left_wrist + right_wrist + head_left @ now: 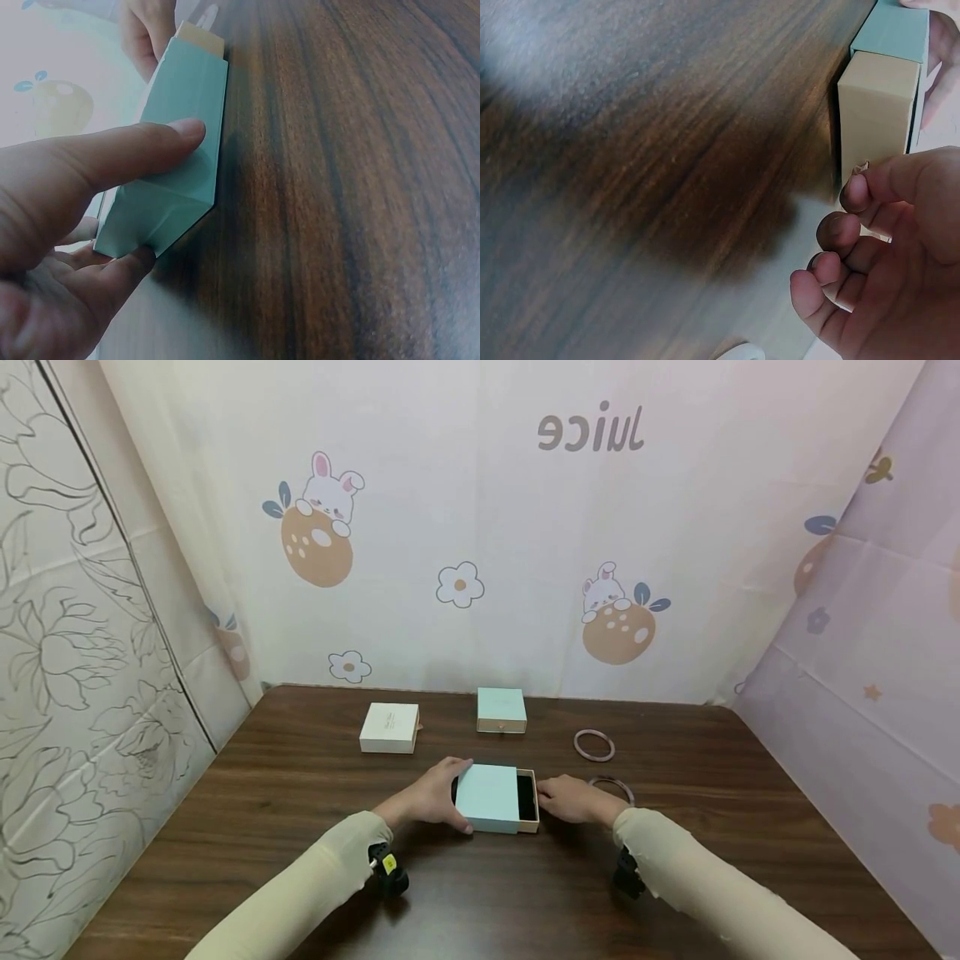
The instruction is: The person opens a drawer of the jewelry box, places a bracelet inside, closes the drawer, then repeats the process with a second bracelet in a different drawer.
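Note:
A mint-green sleeve box [487, 793] lies on the table between both hands. Its cream drawer [877, 112] sticks partway out on the right and shows a black lining [527, 797]. My left hand [431, 795] grips the left end of the sleeve, with the thumb along the near side and the other fingers around the far side and end. At the drawer's front, my right hand [572, 799] pinches a small pull tab [861, 167] between thumb and forefinger, its other fingers curled.
Behind stand a closed white box [389, 727] and another mint-green box [502, 710]. One pinkish bangle [612, 749] lies at the right; a second bangle [628, 792] is partly hidden behind my right hand. A printed curtain [480, 527] hangs at the table's back edge.

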{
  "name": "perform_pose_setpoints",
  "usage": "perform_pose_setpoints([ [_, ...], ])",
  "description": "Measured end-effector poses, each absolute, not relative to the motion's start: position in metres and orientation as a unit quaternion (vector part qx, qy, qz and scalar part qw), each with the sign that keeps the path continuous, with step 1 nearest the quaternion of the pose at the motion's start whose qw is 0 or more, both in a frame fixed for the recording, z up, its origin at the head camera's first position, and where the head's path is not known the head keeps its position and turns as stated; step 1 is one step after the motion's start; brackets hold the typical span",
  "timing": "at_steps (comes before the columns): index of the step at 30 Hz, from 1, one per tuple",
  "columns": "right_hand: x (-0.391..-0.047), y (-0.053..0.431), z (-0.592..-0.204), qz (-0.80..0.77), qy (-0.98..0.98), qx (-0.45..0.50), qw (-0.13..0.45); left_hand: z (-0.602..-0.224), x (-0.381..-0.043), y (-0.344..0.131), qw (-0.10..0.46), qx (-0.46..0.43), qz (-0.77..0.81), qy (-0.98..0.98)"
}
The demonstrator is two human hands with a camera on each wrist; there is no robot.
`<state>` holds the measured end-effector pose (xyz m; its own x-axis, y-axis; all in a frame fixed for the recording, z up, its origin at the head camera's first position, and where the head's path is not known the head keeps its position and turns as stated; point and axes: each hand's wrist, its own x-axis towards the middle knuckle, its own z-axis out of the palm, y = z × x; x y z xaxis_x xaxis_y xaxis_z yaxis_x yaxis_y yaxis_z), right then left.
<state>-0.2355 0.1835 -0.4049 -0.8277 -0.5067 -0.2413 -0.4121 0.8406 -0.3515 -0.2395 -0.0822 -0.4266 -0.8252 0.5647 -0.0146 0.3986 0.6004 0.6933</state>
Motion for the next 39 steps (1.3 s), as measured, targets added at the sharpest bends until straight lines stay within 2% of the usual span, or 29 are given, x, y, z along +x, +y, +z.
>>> perform_pose_setpoints([
  [39, -0.2331, 0.1930, -0.3990, -0.131, 0.947, -0.237, 0.172, -0.4271, -0.2409, -0.0823, 0.116, 0.276, 0.355, 0.885],
])
